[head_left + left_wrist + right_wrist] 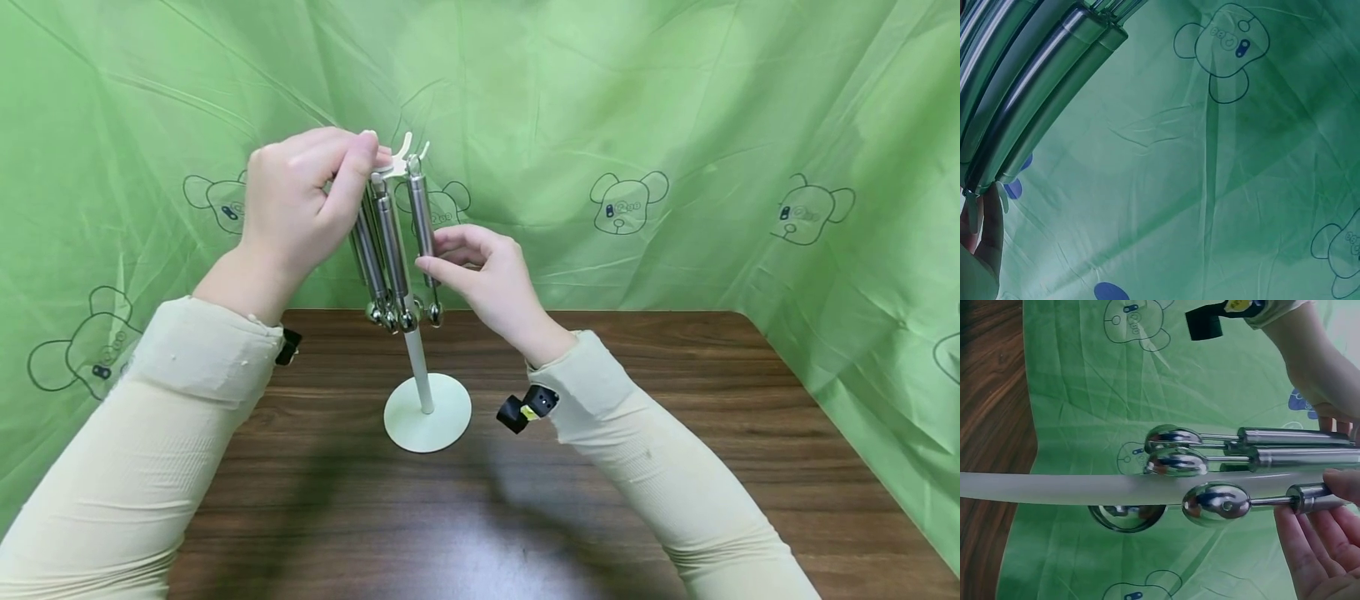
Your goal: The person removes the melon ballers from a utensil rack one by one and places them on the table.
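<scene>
A white stand [417,367] with a round base and hooks at its top holds several steel scoops [392,250], which hang bowl down. Each has a thick tubular handle and a small rounded bowl. My left hand [296,179] is at the stand's top, its curled fingers gripping by the hooks; handles partly hide the fingertips in the left wrist view. Lower on the right, my right hand [487,271] pinches the handle of the rightmost scoop [1216,503] between thumb and fingers. That scoop hangs a little apart from the others, its ring at a hook.
The stand rises from a dark wooden table [637,467]. Behind and around the table hangs a green cloth [525,100] printed with bear heads. Small black cameras [528,408] are strapped at both wrists.
</scene>
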The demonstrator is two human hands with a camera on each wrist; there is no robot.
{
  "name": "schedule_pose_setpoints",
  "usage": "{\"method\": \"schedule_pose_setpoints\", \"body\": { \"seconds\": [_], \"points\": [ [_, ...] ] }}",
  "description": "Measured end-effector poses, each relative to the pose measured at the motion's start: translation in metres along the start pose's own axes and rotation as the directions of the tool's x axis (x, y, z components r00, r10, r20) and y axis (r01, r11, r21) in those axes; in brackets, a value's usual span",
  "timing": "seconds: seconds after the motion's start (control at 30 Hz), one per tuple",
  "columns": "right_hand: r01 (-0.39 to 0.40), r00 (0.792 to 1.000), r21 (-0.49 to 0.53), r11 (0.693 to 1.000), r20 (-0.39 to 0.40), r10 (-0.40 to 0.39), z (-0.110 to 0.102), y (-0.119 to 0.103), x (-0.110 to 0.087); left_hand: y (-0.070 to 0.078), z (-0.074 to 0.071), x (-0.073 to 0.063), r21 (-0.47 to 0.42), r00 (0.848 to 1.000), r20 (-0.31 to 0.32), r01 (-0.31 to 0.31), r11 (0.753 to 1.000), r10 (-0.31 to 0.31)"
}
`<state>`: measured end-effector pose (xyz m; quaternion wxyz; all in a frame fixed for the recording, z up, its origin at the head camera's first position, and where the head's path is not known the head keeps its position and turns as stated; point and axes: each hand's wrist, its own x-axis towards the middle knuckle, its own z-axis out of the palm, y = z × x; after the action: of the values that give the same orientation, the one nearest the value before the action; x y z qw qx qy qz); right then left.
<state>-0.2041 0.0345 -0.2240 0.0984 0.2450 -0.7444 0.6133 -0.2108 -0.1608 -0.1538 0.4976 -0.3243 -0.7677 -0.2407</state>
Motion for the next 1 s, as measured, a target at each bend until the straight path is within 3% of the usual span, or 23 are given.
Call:
{"method": "schedule_pose_setpoints", "body": {
  "seconds": [0.23, 0.43, 1.0],
  "points": [
    [0.003, 1.0, -0.005, 1.0, 0.008, -0.003, -0.005, -0.009, 0.0, -0.001, -0.001, -0.001, 0.016, 1.0, -0.008, 0.025, 1.0, -0.025],
    [-0.009, 1.0, 0.015, 1.0, -0.004, 0.01, -0.014, -0.011, -0.009, -0.003, -0.002, -0.002, 0.049, 0.999, 0.037, -0.004, 0.999, 0.002],
    [-0.126, 0.99, 0.002, 0.992, -0.068, 0.126, -0.047, 0.024, -0.051, 0.001, 0.002, 0.0, 0.083, 1.0, 0.011, -0.002, 0.997, 0.001]
  ]
}}
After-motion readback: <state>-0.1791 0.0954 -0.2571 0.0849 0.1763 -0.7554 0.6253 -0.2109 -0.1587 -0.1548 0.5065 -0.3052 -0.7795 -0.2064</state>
